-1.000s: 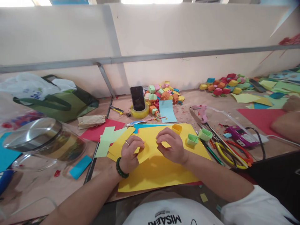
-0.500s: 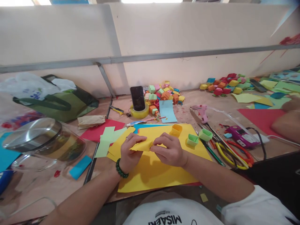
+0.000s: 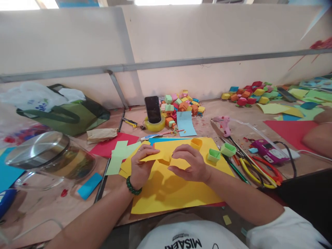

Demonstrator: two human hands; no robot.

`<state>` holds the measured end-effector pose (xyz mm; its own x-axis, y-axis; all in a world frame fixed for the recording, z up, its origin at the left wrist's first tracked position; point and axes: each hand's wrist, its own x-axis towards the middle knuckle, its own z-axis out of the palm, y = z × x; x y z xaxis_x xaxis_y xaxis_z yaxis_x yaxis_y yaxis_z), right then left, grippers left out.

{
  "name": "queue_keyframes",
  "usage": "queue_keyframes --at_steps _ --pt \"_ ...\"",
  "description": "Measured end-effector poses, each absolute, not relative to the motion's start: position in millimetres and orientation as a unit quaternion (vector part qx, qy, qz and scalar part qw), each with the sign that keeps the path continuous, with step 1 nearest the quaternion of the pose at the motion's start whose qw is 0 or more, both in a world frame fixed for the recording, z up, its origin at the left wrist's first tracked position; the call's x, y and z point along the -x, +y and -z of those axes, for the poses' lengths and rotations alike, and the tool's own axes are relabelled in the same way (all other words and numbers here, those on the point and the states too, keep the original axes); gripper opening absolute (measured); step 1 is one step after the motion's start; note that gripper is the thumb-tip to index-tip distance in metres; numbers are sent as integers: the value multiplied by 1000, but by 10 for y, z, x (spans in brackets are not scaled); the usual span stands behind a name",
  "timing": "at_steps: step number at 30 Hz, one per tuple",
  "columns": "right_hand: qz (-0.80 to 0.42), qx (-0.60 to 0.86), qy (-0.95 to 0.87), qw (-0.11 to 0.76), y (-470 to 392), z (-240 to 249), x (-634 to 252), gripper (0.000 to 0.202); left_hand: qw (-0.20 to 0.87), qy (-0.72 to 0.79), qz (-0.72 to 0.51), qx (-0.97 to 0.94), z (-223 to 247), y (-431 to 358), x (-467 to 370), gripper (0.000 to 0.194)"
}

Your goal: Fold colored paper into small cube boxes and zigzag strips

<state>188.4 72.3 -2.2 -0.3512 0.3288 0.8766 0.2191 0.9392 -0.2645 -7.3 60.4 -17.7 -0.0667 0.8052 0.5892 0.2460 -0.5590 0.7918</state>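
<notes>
My left hand (image 3: 142,165), with a green bead bracelet on the wrist, pinches a folded yellow paper strip (image 3: 158,156) above the table. Beside the strip's right end is my right hand (image 3: 190,163), its thumb and fingers apart in a curve; whether a fingertip touches the paper I cannot tell. Below both hands lies a large yellow sheet (image 3: 178,193). On its far right part stand a small folded yellow paper box (image 3: 196,143) and a green one (image 3: 214,155), and another green paper box (image 3: 228,149) sits close by.
A phone (image 3: 153,109) leans on a tape roll (image 3: 155,123) by a pile of paper cubes (image 3: 183,103). To the right are a pink glue gun (image 3: 224,125), yellow-handled scissors (image 3: 255,173) and a purple device (image 3: 268,151). A glass jar (image 3: 75,159) stands left. Another person's arm (image 3: 317,138) rests far right.
My right hand's fingers have come apart from the yellow paper strip and spread. The left hand still holds the strip, now tilted a little differently.
</notes>
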Motion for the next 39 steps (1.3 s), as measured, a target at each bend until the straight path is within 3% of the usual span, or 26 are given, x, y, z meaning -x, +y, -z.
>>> queue_keyframes --at_steps 3,12,15,18,22,27,33,39 --pt "-55 171 -825 535 722 55 -1875 21 215 387 -607 -661 201 583 85 32" --pt "-3 152 -834 531 727 18 -1891 24 132 389 -577 -706 202 520 86 26" --pt "4 132 -835 534 708 20 -1890 32 214 432 -592 -646 219 569 84 23" --pt "-32 143 -818 556 690 9 -1903 37 410 453 -607 -508 249 672 73 23" --pt "-42 152 -820 551 684 -44 -1905 24 592 422 -566 -389 238 776 57 32" --pt "-187 210 -796 536 688 -43 -1853 9 632 398 -541 -387 180 763 49 33" --pt "-418 313 -711 472 701 2 -1808 30 616 407 -527 -422 193 735 60 22" --pt "-371 328 -728 475 693 48 -1776 24 605 393 -501 -478 235 720 48 18"
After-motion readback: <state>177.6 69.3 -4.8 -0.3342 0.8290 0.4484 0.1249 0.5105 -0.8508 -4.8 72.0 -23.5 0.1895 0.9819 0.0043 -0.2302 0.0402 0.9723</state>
